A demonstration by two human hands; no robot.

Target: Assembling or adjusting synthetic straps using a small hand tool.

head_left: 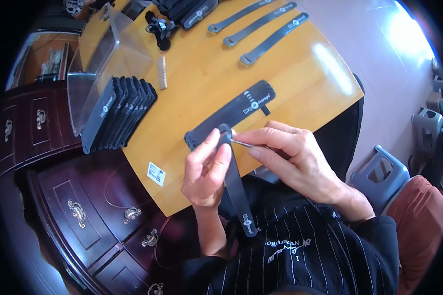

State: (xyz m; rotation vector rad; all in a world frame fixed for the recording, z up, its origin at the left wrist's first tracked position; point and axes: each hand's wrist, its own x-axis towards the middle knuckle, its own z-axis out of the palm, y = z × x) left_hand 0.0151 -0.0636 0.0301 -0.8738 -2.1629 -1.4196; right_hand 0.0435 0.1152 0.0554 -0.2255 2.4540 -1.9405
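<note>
My left hand (204, 172) pinches a dark grey strap (238, 191) near its upper end, and the strap's long tail hangs down in front of my shirt. Between the thumb and fingers of my right hand (302, 160) is a thin metal tool (242, 143). Its tip meets the strap's upper end beside my left fingertips; its exact kind cannot be made out. Just beyond my hands, a fanned stack of similar straps (231, 112) lies on the wooden table (192, 69).
Three loose straps (273, 43) lie at the far side. At left, a row of bundled straps (118, 115) stands beside a see-through plastic box (79, 93). A white label (156, 174), a beige strip (162, 73) and a black bundle (160, 30) are also on the table. Grey stools (381, 169) stand right.
</note>
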